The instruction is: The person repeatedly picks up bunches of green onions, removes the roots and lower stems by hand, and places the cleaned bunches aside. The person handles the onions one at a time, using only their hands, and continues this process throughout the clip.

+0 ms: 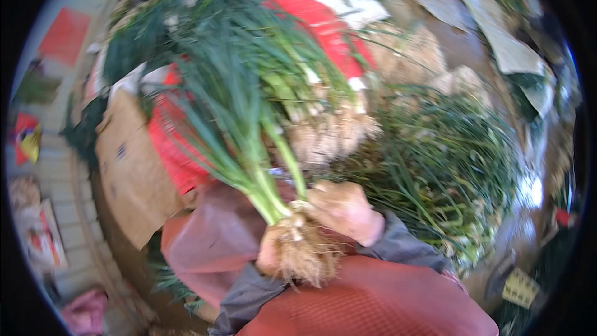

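A bunch of green onions (256, 177) lies above my lap, its long green leaves stretching away and its pale, stringy roots (308, 252) toward me. My left hand (268, 254) is closed around the bunch at the root end, partly hidden behind the roots. At the right side of the white bases, my right hand (347, 208) is closed with its fingers at a stalk (287, 152) that leans apart from the others. Motion blurs its fingertips. Beyond my hands rests a pile of more green onions (326, 127), roots facing me, on red sheeting (305, 15).
To the right spreads a heap of loose leaves and trimmings (435, 168). A brown cardboard sheet (134, 168) lies at left. Red-brown cloth (373, 298) covers my lap. Pale sheets (504, 43) lie at far right, near a wet, shiny patch of floor (528, 193).
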### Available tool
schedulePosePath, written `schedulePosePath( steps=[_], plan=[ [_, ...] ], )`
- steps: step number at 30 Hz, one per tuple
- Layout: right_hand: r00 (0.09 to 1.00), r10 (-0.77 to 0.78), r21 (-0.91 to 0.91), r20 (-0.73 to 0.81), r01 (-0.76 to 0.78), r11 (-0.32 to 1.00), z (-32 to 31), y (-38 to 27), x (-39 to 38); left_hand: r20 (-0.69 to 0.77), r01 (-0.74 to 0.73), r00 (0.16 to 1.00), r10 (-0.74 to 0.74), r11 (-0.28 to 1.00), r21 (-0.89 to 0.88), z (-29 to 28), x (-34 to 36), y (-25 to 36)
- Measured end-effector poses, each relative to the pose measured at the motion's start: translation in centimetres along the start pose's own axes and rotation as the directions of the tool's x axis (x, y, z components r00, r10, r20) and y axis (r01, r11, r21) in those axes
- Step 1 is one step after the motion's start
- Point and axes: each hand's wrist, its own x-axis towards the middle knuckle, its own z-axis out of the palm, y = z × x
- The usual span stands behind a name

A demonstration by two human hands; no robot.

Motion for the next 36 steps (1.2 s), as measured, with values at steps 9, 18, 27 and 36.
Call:
schedulePosePath(
  steps=[9,18,27,36],
  plan=[
    [0.855,0.083,0.658,0.512,-0.452,0.601,-1.2,1.3,-3.0,0.12,0.085,0.99,-0.08,0.996,-0.033,-1.0,-0.7,-1.0],
    [0.85,-0.237,0.455,0.47,-0.003,0.891,-1.5,1.1,-2.9,0.292,0.217,0.938,-0.188,0.974,-0.07,-1.5,-0.4,-1.4],
    [0.912,-0.176,0.202,0.372,0.106,0.974,-0.8,-1.4,-3.3,0.195,0.256,0.953,-0.232,0.96,-0.109,-1.1,0.0,-1.4],
    [0.724,-0.134,0.463,0.677,-0.277,0.842,-2.5,0.0,-3.2,0.333,0.283,0.917,-0.221,0.947,-0.149,-1.7,-0.1,-1.2]
  ],
)
